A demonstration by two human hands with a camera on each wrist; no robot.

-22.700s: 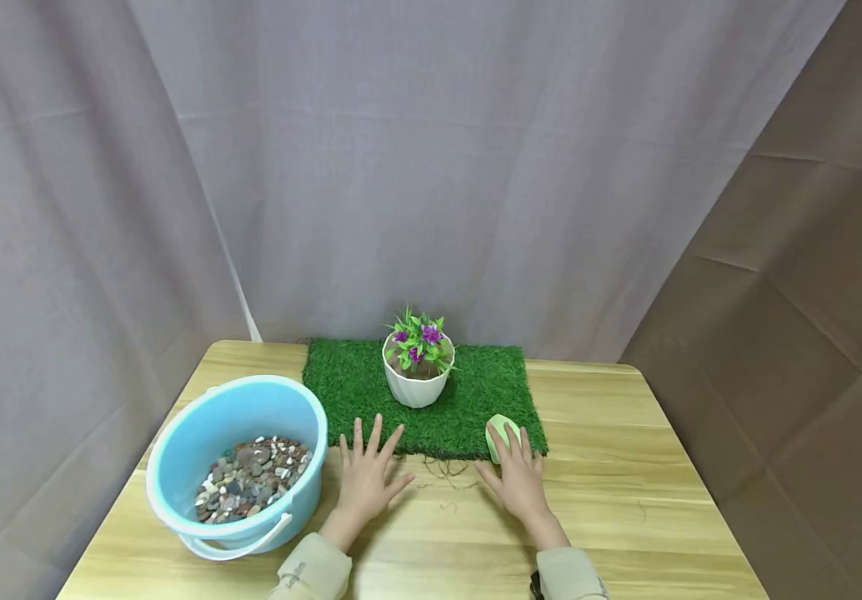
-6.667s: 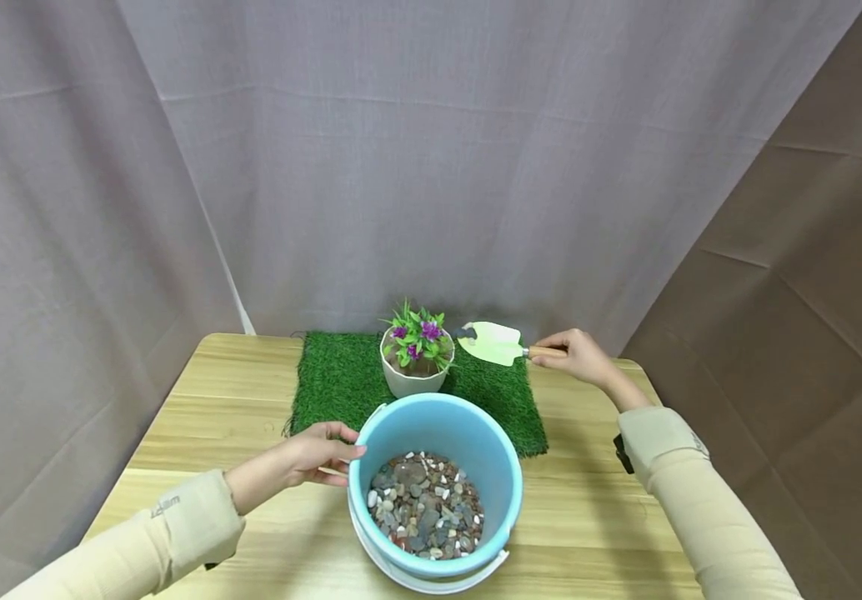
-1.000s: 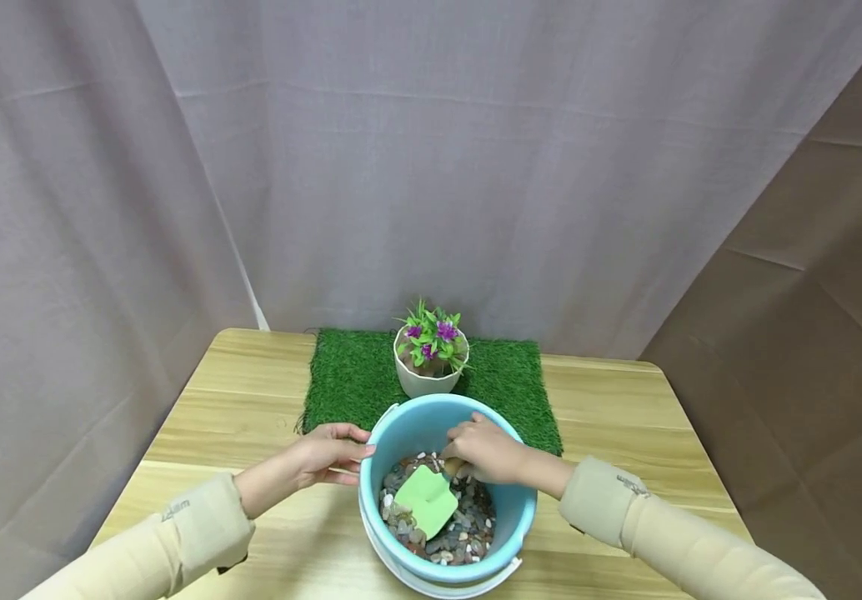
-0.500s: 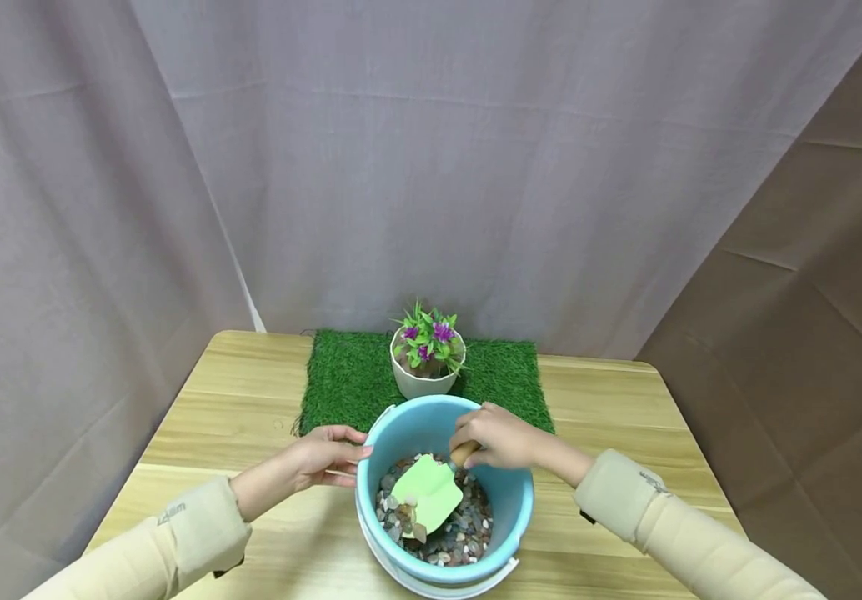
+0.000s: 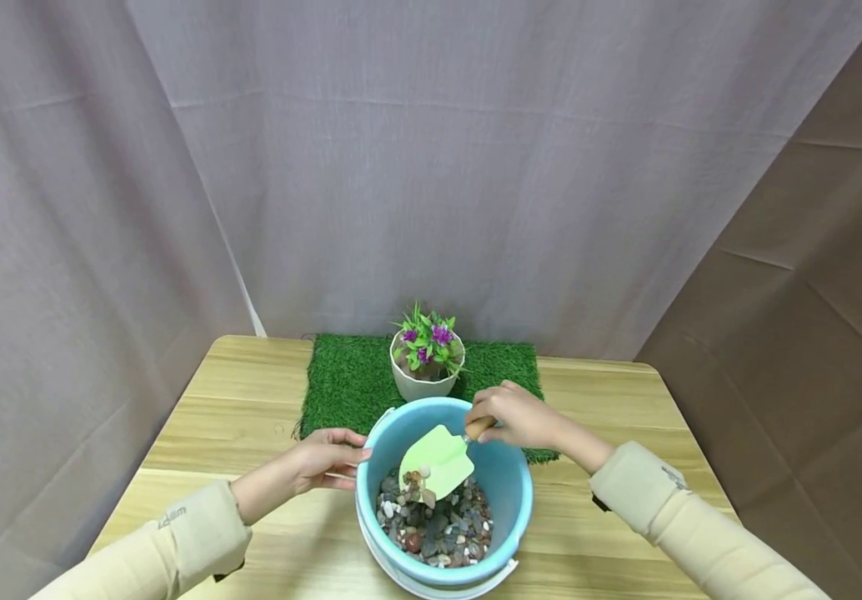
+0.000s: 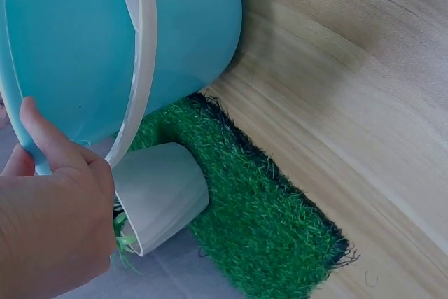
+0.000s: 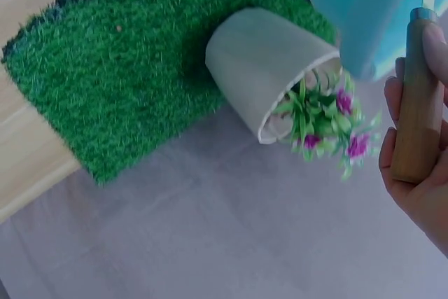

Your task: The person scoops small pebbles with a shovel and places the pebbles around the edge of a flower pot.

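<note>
- The trowel (image 5: 442, 454) is being gripped by the right hand (image 5: 517, 417), fingers clamped round its handle (image 5: 480, 427).
- Some pebbles (image 5: 418, 483) are being carried on it, left of those fingers, over the bucket (image 5: 508, 483).
- The bucket is being pinched between the left hand's (image 5: 322, 460) thumb and fingers.
- Beyond both hands' fingers, the mat (image 5: 348, 375) is being partly covered by the pot (image 5: 419, 387).

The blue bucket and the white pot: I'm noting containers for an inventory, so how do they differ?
The blue bucket is larger than the white pot. The bucket holds loose pebbles; the pot holds a plant with purple flowers. The bucket has a white handle, while none shows on the pot. The left hand holds the bucket's rim; no hand is on the pot. Both stand upright with open tops.
</note>
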